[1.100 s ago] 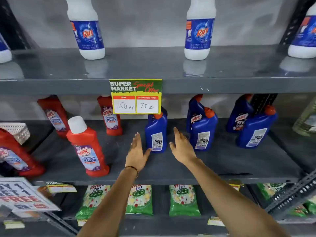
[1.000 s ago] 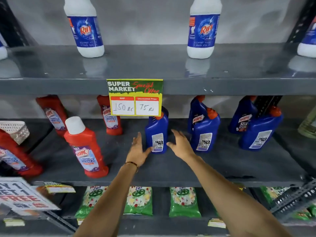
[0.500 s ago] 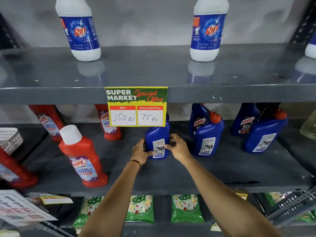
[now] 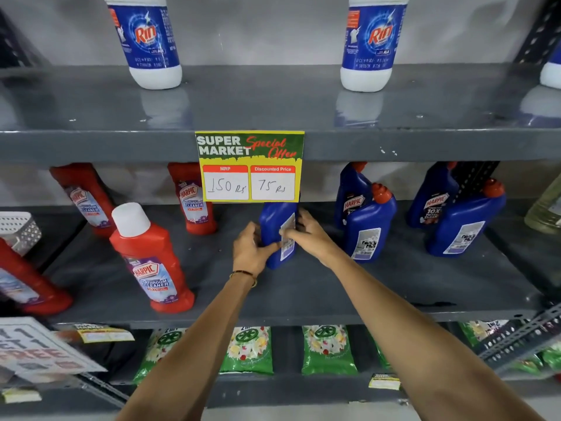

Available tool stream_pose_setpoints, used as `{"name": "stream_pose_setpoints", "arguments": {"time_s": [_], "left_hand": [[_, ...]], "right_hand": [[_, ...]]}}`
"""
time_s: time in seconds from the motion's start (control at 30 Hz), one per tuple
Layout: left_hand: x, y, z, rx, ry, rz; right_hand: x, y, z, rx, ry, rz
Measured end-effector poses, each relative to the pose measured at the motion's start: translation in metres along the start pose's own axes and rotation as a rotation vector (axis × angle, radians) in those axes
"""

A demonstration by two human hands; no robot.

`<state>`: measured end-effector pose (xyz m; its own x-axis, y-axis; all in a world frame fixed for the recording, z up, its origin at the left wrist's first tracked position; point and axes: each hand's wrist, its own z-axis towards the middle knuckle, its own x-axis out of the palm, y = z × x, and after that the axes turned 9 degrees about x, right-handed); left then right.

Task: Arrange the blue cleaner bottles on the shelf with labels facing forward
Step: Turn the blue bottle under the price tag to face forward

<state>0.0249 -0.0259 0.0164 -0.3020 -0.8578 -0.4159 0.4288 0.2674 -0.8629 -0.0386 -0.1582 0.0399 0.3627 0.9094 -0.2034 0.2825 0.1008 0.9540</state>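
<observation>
Even, soft light — wide-angle bend at the edges.
Glossy top shelf [image 4: 273, 107] mirrors the bottles; the corner sign [image 4: 39, 350] blurs — little shadow.

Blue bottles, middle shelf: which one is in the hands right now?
The leftmost blue bottle, under the price sign. The left hand and right hand hold its sides; the other four stand untouched to the right.

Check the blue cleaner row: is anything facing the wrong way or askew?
Yes. Two front blue bottles show their white back labels, while those behind show the brand. Both hands grip a third bottle, its back label angled right.
</observation>
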Motion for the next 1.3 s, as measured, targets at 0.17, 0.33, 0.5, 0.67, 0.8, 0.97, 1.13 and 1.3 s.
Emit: {"name": "stream_pose_setpoints", "arguments": {"time_s": [0.17, 0.33, 0.5, 0.67, 0.8, 0.97, 1.13, 1.3], "left_hand": [[0.008, -0.009, -0.007, 0.082, -0.026, 0.158], [-0.015, 0.004, 0.007, -0.141, 0.312, -0.285], [-0.032, 0.014, 0.016, -0.299, 0.592, -0.484], [-0.027, 0.019, 0.013, -0.358, 0.81, -0.695], [-0.02, 0.021, 0.011, -0.339, 0.773, -0.66], [-0.002, 0.013, 0.01, -0.334, 0.467, -0.484], [0.007, 0.008, 0.006, -0.224, 0.174, -0.048], [0.009, 0.011, 0.0, -0.251, 0.167, -0.005]], "right_hand": [[0.014, 0.005, 0.003, -0.003, -0.073, 0.029], [0.009, 0.0, 0.002, -0.029, -0.174, -0.1], [-0.006, 0.009, -0.008, -0.02, 0.084, -0.021], [-0.016, 0.017, -0.013, -0.023, 0.351, 0.075], [-0.018, 0.014, -0.012, 0.009, 0.425, 0.15], [-0.021, 0.012, -0.003, 0.055, 0.371, 0.278], [-0.026, 0.01, 0.001, 0.059, 0.232, 0.186], [-0.023, 0.005, -0.001, 0.041, 0.166, 0.107]]}}
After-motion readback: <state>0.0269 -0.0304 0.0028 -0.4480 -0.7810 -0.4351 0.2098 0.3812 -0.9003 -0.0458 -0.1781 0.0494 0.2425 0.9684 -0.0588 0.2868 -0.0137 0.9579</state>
